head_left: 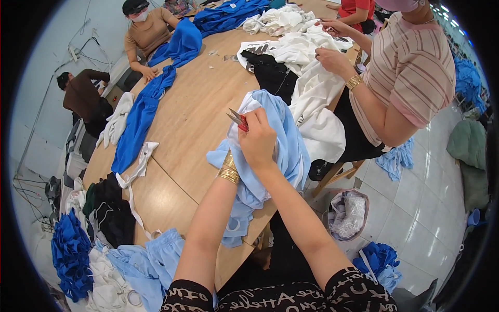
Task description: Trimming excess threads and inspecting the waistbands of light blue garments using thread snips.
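Note:
In my right hand (259, 139) is a small pair of red-handled scissors (240, 121), gripped with the fingers closed and the pointed blades parted toward the upper left. A bunched light blue garment (285, 130) is held up over the table in front of me. My left forearm, with gold bangles (229, 169) at the wrist, reaches into its folds. Cloth and my right hand hide the left fingers. Lower folds of the garment hang down to the table edge beneath my wrists.
The wooden table (171, 151) carries blue trousers (143, 119), a white strip (139, 166), black cloth (267, 75) and white garments (317, 99). Light blue clothes (156, 260) are heaped at lower left. Co-workers handle cloth at right and far left. A bag (348, 213) stands on the floor.

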A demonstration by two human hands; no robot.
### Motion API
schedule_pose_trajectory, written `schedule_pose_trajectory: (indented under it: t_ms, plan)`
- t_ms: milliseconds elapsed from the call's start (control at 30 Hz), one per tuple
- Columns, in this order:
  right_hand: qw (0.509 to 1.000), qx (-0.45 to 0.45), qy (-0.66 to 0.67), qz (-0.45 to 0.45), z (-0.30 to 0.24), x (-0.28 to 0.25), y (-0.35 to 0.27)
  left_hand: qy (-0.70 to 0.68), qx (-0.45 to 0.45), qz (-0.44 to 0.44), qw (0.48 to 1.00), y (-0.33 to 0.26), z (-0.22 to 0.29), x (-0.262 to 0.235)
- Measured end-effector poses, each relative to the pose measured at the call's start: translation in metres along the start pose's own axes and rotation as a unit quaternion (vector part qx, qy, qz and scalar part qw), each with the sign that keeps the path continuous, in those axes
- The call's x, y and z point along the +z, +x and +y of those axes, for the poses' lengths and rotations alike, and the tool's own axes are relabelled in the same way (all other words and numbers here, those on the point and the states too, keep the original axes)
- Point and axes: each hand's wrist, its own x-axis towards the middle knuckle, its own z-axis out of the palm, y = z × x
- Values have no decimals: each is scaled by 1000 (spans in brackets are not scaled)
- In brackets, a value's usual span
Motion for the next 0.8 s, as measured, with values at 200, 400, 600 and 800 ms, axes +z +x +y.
schedule_pose_trajectory:
  t_ms: [200,400,600,800]
  plan:
    - [999,40,26,23,-7,18,-1,249,-16,64,966,-1,-2,3]
    - [997,57,49,33,-15,17,1,254,82,157,951,-2,-22,7]
    - [997,51,61,4,-15,19,-11,273,37,178,945,-7,4,-23]
    - [992,60,106,-16,-20,2,-11,799,25,4,601,-6,-20,5]
